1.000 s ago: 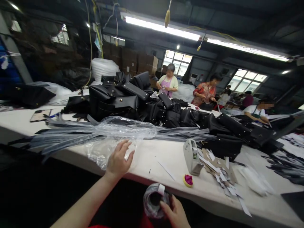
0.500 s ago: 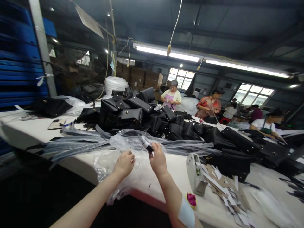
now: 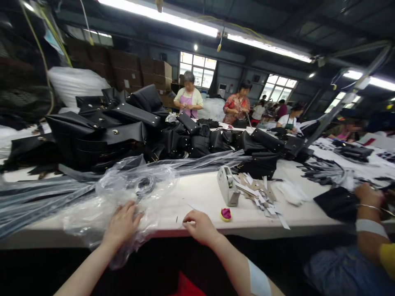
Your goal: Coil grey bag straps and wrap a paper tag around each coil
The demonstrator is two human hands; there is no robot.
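Observation:
My left hand lies on a crumpled clear plastic bag at the table's front edge, fingers loosely spread. A coiled strap in clear wrap rests on or in the bag, just beyond that hand; which of the two I cannot tell. Farther right, my right hand is low over the table edge with thumb and forefinger pinched together. Whatever is between those fingertips is too small to make out. Beside them, a short dark sliver lies on the white tabletop.
Black leather bags are heaped behind the plastic-wrapped straps. To the right stand a grey tape dispenser, a yellow-rimmed magenta item and paper scraps. A co-worker's arm reaches in at far right; other people work across the table.
The view has swung right. My right hand has released a dark-and-white item and moved down to the table edge, its fingers pinched. My left hand now spreads over the plastic bag.

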